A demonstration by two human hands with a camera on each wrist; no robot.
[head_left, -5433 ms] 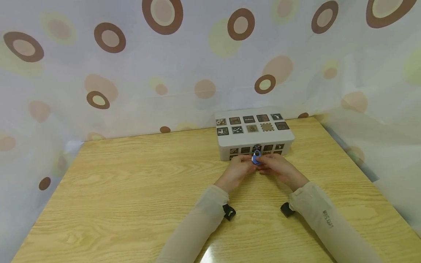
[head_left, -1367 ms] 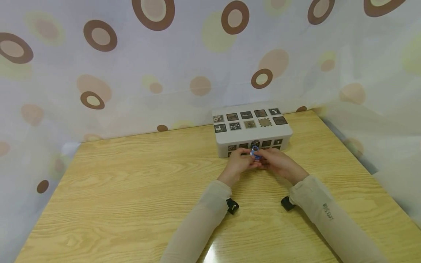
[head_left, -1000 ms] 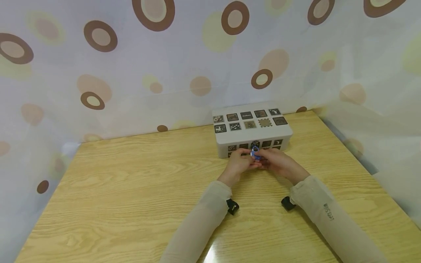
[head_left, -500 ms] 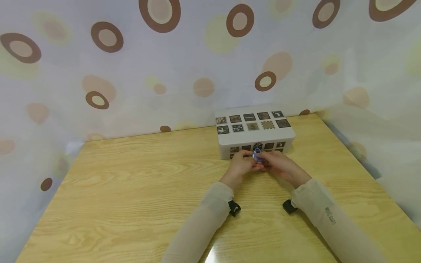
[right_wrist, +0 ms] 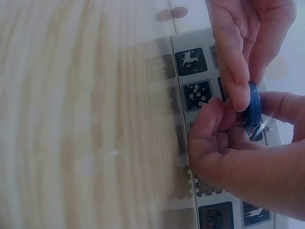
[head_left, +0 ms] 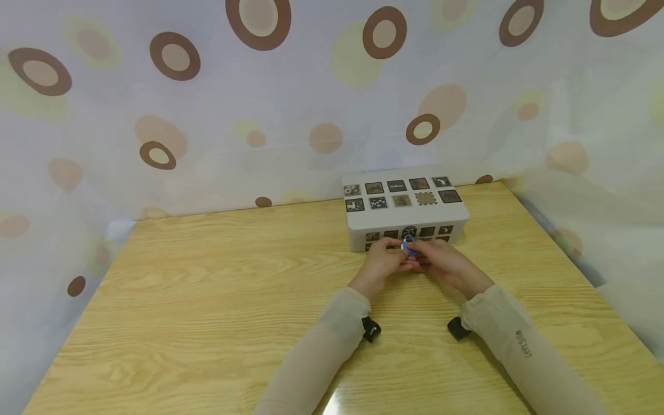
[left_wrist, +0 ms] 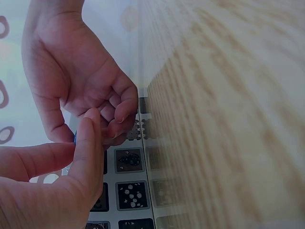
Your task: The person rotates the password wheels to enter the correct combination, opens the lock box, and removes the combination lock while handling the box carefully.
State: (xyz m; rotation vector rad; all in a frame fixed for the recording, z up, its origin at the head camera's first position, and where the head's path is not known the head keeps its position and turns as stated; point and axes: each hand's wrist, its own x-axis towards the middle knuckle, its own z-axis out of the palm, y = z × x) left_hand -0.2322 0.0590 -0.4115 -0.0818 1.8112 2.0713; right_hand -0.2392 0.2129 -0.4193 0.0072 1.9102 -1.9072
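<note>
A small blue padlock (head_left: 409, 246) hangs at the metal latch (head_left: 409, 230) on the front of a white box (head_left: 407, 216) printed with dark picture squares. My left hand (head_left: 380, 266) pinches the padlock's left side between thumb and fingers. From the right, my right hand (head_left: 448, 265) grips it too, the thumb laid on its face. In the right wrist view the padlock (right_wrist: 256, 107) shows edge-on between both hands' fingers. Only a sliver of the padlock (left_wrist: 75, 137) appears in the left wrist view; fingers hide the rest. Whether its shackle is fastened, I cannot tell.
The box stands near the back right of a wooden table (head_left: 207, 300), close to a dotted white curtain (head_left: 290, 104). More curtain runs along the right edge. Black straps (head_left: 459, 328) sit at both wrists.
Both hands keep hold of the padlock at the latch. Over the last seconds the left hand's fingers have shifted slightly around it. The head view has moved a little; the box stays put.
</note>
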